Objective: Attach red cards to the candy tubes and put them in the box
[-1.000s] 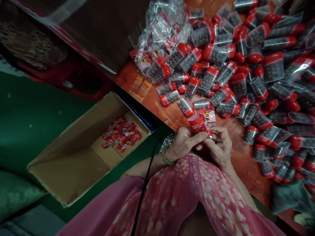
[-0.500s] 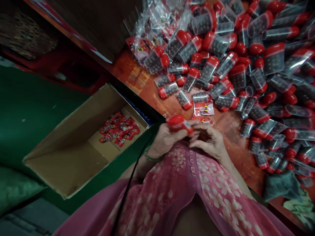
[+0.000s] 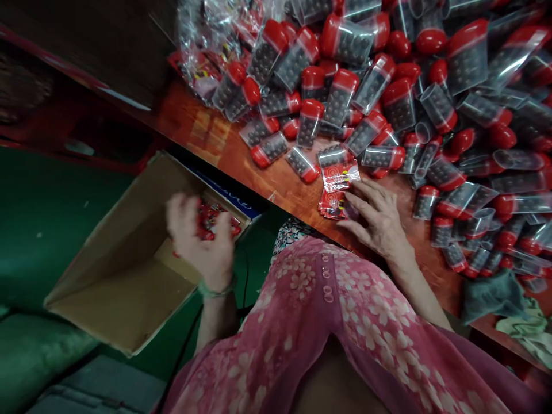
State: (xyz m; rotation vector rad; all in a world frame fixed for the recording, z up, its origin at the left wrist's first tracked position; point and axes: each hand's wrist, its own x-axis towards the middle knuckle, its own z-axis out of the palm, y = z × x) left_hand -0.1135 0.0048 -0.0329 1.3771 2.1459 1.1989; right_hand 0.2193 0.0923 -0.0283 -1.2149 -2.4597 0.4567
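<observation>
My left hand (image 3: pixel 204 247) hangs over the cardboard box (image 3: pixel 116 287), slightly blurred, with its fingers spread and nothing between them. Below it, inside the box, lies a heap of small red packets (image 3: pixel 215 215), partly hidden by the hand. On the table my right hand (image 3: pixel 382 221) has its fingers stretched out, the fingertips touching the right edge of a small stack of red printed cards (image 3: pixel 334 201). Just beyond the cards lies a clear tube with a red cap and dark beads (image 3: pixel 334 155).
Many red-capped clear tubes (image 3: pixel 340 98) are heaped across the orange-red table (image 3: pixel 207 132). Clear plastic bags with printed cards (image 3: pixel 207 57) lie at the back left. A dark cloth (image 3: pixel 494 296) rests at the right near the table edge.
My left hand has moved from my lap leftward over the box, and the red packet has left it. My right hand has gone forward to the cards. The view has shifted a little.
</observation>
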